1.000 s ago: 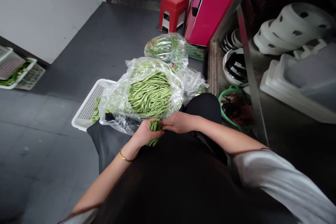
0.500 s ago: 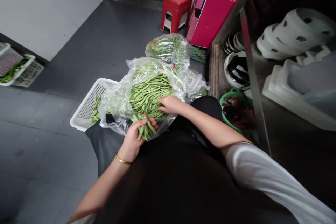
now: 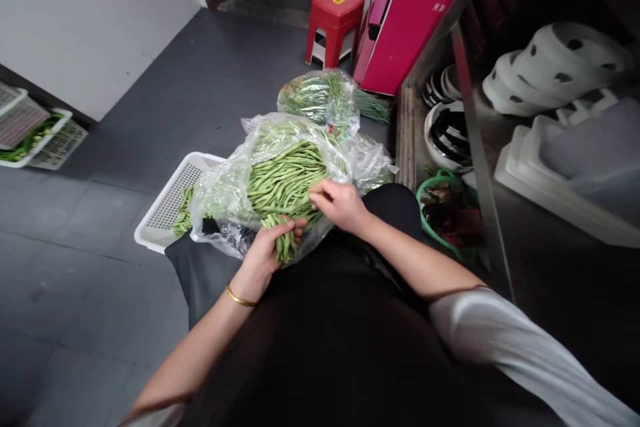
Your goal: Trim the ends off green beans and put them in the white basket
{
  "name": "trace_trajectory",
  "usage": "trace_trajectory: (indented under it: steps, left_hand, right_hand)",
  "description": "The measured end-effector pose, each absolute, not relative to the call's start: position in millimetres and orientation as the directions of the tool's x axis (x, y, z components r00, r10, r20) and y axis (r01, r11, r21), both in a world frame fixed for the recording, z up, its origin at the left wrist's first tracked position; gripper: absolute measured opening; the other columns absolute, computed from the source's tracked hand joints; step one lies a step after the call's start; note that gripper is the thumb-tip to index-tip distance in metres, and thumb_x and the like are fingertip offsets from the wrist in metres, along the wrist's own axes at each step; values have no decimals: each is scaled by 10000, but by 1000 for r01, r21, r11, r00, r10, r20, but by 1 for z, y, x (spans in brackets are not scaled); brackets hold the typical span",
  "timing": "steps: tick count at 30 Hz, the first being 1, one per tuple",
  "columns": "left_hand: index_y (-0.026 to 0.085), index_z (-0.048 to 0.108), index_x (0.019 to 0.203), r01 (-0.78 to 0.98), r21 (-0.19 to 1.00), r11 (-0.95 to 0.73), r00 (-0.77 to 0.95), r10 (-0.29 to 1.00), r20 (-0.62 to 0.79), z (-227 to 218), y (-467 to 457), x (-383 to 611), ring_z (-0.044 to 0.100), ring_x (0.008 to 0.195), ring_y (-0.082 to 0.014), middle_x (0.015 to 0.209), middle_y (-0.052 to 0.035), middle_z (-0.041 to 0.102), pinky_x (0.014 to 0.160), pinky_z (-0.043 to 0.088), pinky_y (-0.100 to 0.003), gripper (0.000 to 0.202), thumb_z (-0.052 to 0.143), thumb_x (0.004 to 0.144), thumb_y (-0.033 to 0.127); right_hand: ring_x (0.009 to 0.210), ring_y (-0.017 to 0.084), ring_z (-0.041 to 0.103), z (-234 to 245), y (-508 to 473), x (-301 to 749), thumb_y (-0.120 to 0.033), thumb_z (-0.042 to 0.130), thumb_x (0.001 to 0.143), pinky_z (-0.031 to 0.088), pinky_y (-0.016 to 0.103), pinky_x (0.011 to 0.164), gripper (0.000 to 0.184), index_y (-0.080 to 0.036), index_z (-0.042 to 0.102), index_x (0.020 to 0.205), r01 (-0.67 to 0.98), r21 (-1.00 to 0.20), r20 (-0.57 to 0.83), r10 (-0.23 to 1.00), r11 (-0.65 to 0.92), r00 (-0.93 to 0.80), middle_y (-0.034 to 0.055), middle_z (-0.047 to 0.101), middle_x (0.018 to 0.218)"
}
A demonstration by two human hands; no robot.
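Note:
A clear plastic bag [image 3: 225, 193] full of long green beans [image 3: 285, 177] rests against my knees. My left hand [image 3: 265, 253], with a gold bangle on the wrist, is closed around a small bunch of beans [image 3: 283, 240] at the bag's near edge. My right hand [image 3: 340, 203] pinches at beans on the right side of the pile, fingers curled together. A white slotted basket [image 3: 167, 200] with a few beans in it lies on the floor just left of the bag.
A second bag of greens [image 3: 315, 97] lies farther back, near a red stool [image 3: 334, 23] and a pink cabinet [image 3: 405, 20]. A metal shelf on the right holds stacked bowls [image 3: 447, 130], white trays [image 3: 555, 60] and a green basket [image 3: 440, 210]. More white baskets [image 3: 35, 137] sit at far left.
My hands were together at my lap over the bunch. The right hand then reached into the bag and now pinches beans there; the left hand lifted the bunch to the bag's edge.

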State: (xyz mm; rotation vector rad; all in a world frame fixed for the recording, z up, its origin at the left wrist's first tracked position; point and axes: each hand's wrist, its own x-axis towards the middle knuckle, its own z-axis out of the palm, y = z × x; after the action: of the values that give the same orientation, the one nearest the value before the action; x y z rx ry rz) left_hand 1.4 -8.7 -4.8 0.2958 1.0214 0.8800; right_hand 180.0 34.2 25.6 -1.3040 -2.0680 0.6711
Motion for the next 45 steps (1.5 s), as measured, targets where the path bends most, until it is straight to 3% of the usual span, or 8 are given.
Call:
trace_trajectory:
  steps: [13, 18, 23, 26, 30, 33, 37, 45]
  left_hand:
    - [147, 578, 709, -618, 592, 518, 90, 794, -601, -5, -15, 6, 616, 584, -108, 759, -16, 693, 549, 501, -201, 183, 696, 569, 134]
    - [131, 582, 756, -546, 695, 468, 86, 857, -509, -5, -17, 2, 592, 543, -117, 654, -14, 655, 527, 480, -215, 225, 731, 591, 167]
    - [149, 559, 780, -447, 730, 516, 260, 856, -446, 0, -22, -6, 572, 508, -131, 612, -3, 625, 474, 441, -223, 254, 721, 584, 134]
    - [146, 559, 748, -346, 787, 510, 305, 855, -419, 4, -24, -3, 566, 483, -133, 583, -7, 618, 460, 427, -221, 244, 734, 579, 139]
    - [137, 561, 696, -291, 800, 524, 290, 846, -448, 4, -25, 4, 556, 456, -130, 538, 1, 597, 442, 419, -215, 246, 749, 537, 121]
    - [126, 571, 691, -304, 739, 602, 283, 797, -533, 1, -27, 3, 545, 439, -130, 524, -10, 590, 420, 416, -217, 197, 716, 557, 134]
    - [134, 566, 734, -334, 692, 640, 268, 769, -581, 2, -27, -1, 539, 431, -130, 527, 1, 588, 405, 411, -220, 211, 712, 583, 158]
    - [177, 511, 808, -327, 860, 391, 22, 913, -407, 0, -20, 2, 640, 625, -153, 751, -21, 694, 577, 491, -239, 432, 817, 503, 172]
  right_hand:
    - [464, 103, 557, -18, -15, 169, -285, 494, 832, 443, 214, 487, 149, -173, 482, 735, 215, -959, -233, 941, -182, -245, -41, 555, 544]
    - [585, 106, 541, -10, -21, 165, -221, 540, 809, 429, 226, 604, 143, -157, 522, 683, 395, -893, 18, 893, 218, -451, -12, 562, 600]
    - [561, 79, 551, 9, -4, 192, -227, 595, 782, 417, 187, 558, 123, -156, 619, 880, 343, -921, -225, 463, 187, -857, -22, 613, 672]
    - [535, 91, 549, 13, 11, 192, -345, 623, 764, 411, 193, 513, 324, -156, 583, 1024, 412, -911, -295, 659, 25, -692, -33, 601, 653]
    - [479, 99, 503, 7, 15, 169, -405, 404, 903, 396, 208, 495, 336, -143, 550, 752, 468, -877, -163, 850, 107, -502, -26, 514, 526]
    - [689, 161, 576, -2, 15, 161, -353, 411, 912, 416, 252, 603, 306, -125, 563, 774, 664, -609, 37, 852, 434, -523, 88, 612, 762]
    - [786, 208, 596, -14, 20, 172, -243, 368, 929, 407, 283, 632, 266, -87, 583, 948, 856, -288, -114, 872, 429, -475, 175, 618, 949]
    - [688, 167, 593, -7, -17, 153, -357, 505, 882, 376, 256, 618, 275, -122, 622, 801, 716, -574, -235, 757, 398, -609, 82, 652, 761]
